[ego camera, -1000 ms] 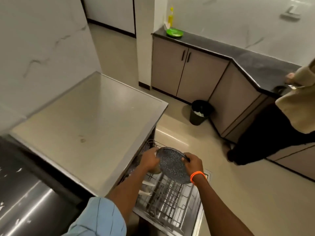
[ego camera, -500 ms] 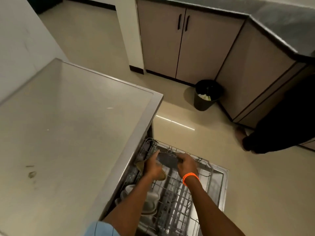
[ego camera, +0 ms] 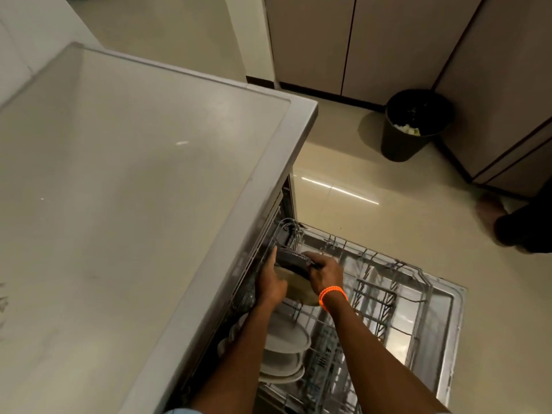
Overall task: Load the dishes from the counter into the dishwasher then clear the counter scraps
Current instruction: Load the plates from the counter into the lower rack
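A dark speckled plate (ego camera: 294,259) stands on edge low in the pulled-out dishwasher rack (ego camera: 385,294), held from both sides. My left hand (ego camera: 270,282) grips its left rim close under the counter edge. My right hand (ego camera: 324,271), with an orange wristband, grips its right rim. A tan dish (ego camera: 298,286) sits just behind the plate, between my hands. Pale plates (ego camera: 285,336) stand in the rack nearer to me. The grey steel counter (ego camera: 134,189) fills the left of the view, with small smudges at its left edge.
A black bin (ego camera: 413,127) with scraps inside stands on the floor by the grey cabinets (ego camera: 388,46). Another person's dark leg and foot (ego camera: 519,228) are at the right edge. The right part of the rack holds only bare wire tines.
The camera tilted down and closer. Both hands lowered the dark plate from above the rack into the rack's far left corner, turning it from flat-facing to on edge.
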{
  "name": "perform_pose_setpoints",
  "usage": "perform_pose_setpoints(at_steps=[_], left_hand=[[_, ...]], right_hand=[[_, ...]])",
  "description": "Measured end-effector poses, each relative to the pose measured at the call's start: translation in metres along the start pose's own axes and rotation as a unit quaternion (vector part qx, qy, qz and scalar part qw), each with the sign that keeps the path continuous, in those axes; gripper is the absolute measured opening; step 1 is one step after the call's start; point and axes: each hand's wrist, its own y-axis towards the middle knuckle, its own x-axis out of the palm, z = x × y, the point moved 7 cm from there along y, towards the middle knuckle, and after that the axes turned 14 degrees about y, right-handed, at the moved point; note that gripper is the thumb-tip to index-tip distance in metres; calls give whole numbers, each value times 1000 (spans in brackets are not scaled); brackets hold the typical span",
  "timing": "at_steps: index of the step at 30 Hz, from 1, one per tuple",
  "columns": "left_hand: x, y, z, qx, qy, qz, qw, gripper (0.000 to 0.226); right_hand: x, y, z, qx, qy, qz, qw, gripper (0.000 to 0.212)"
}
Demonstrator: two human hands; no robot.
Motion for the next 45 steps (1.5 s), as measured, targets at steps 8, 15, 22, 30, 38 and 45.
perform_pose_setpoints(at_steps=[8, 15, 22, 30, 38, 45], left_hand=[[-2, 2, 5, -12, -27, 25, 999, 100], [-6, 4, 10, -10, -54, 43, 998, 103], [4, 8, -3, -33, -43, 14, 998, 101], [10, 4, -3, -40, -40, 12, 998, 100], [2, -40, 21, -50, -36, -9, 998, 88], [-14, -107, 37, -65, -20, -55, 996, 69]], right_hand=[[9, 9, 5, -21, 26, 10, 999, 43], [11, 10, -9, -43, 19, 8, 999, 42], [30, 18, 21, 28, -92, -73, 993, 72], [15, 0, -4, 18, -70, -81, 994, 61], [-2, -19, -27, 55, -71, -69, 994, 67], [-31, -82, -95, 33, -71, -52, 996, 55]])
